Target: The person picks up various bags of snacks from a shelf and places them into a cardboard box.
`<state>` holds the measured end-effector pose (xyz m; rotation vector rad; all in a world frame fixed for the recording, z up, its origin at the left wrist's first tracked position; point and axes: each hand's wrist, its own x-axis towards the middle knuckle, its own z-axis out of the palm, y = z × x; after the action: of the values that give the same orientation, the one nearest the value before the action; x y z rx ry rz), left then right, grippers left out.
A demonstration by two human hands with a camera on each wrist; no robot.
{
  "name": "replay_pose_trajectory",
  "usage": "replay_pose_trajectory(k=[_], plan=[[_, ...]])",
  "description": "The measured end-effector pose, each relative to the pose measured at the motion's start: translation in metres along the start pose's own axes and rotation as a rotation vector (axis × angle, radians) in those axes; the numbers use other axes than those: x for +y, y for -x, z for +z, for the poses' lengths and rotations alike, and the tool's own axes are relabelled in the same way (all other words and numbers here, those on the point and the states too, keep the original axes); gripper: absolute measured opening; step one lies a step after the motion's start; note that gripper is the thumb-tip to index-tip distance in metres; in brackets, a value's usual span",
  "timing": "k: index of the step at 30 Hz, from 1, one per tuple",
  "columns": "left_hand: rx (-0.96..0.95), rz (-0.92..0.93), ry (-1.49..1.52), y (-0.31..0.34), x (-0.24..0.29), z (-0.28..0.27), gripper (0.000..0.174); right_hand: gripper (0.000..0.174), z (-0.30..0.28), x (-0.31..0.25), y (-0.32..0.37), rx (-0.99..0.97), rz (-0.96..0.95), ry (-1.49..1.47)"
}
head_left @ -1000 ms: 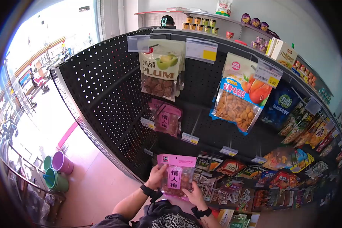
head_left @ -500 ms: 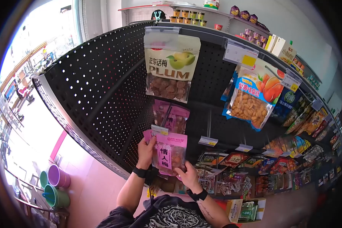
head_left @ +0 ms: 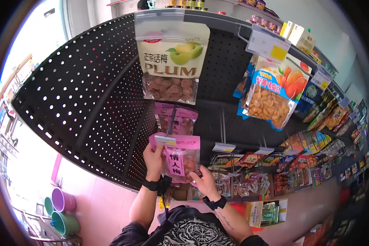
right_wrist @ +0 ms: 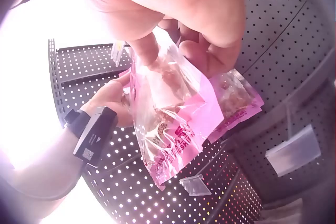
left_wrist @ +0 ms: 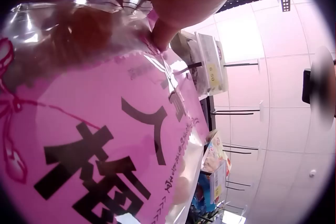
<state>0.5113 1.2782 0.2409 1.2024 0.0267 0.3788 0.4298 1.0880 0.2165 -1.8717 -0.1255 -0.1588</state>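
Both hands hold a pink bag (head_left: pixel 188 152) of dried plums with a clear front, upright at the rack. My left hand (head_left: pixel 153 162) grips its left edge near the top, thumb over the front. At the lower right corner, my right hand (head_left: pixel 205 183) pinches the bag between thumb and fingers. A hook's price tag (head_left: pixel 165 140) overlaps the bag's pink top strip in the head view. Behind and above hangs a matching pink bag (head_left: pixel 187 119) on the same hook. In the left wrist view the bag's printed front (left_wrist: pixel 105 103) fills much of the picture.
A large cream plum bag (head_left: pixel 172 61) hangs above, and bean snack bags (head_left: pixel 270 98) hang to the right. The perforated side panel (head_left: pixel 82 102) stands close on the left. Bare hooks stick out nearby. Buckets (head_left: pixel 65 223) and an open carton (head_left: pixel 256 215) stand lower down.
The hands have raised the pink bag from below toward the hook with the matching bag, and the price tag now overlaps its top. The head view has come closer to the rack.
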Motion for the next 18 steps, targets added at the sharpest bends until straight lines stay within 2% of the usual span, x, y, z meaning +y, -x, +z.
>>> replay_pose_trajectory(k=[1,7,12,18], plan=[[0.010,0.022,-0.013,0.002,0.003,0.004,0.021,0.031,-0.002,-0.003,0.001,0.003,0.042,-0.055],[-0.024,0.017,0.066,-0.008,-0.005,0.003,0.019,0.031,-0.006,-0.001,-0.005,0.013,-0.029,-0.068],[0.061,0.008,0.042,-0.006,-0.019,-0.004,0.019,0.029,-0.001,0.000,-0.004,0.001,-0.022,-0.057],[0.059,-0.012,0.088,-0.009,-0.013,-0.007,0.020,0.031,0.001,-0.008,-0.011,0.005,-0.078,-0.038]])
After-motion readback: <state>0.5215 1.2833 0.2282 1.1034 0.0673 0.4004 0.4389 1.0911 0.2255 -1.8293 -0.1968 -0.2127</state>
